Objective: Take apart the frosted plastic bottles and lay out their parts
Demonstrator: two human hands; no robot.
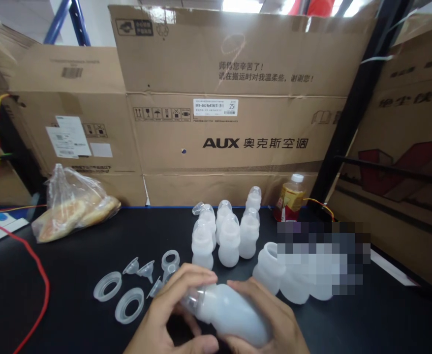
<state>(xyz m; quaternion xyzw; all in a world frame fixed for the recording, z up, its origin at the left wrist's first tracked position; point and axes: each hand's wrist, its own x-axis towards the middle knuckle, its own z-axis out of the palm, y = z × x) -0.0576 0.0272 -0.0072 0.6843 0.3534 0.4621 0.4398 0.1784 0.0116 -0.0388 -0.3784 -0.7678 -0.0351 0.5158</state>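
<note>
I hold a translucent white baby bottle (231,312) tilted on its side above the black table (64,275). My right hand (271,319) wraps its body from below and behind. My left hand (168,307) closes its fingers round the clear cap end of the bottle. Loose parts lie just left of my hands: two screw rings (108,286), a third ring (170,258) and several clear teats (146,270). Behind my hands stands a cluster of capped bottles (229,231). Uncapped bottle bodies (269,268) sit to the right, partly behind a blurred patch.
A plastic bag of bread (74,206) lies at the back left. A drink bottle with a yellow-red label (290,199) stands at the back right. Cardboard boxes (231,123) wall off the rear. A red cable (35,275) curves along the left, and a black rack post (352,108) rises on the right.
</note>
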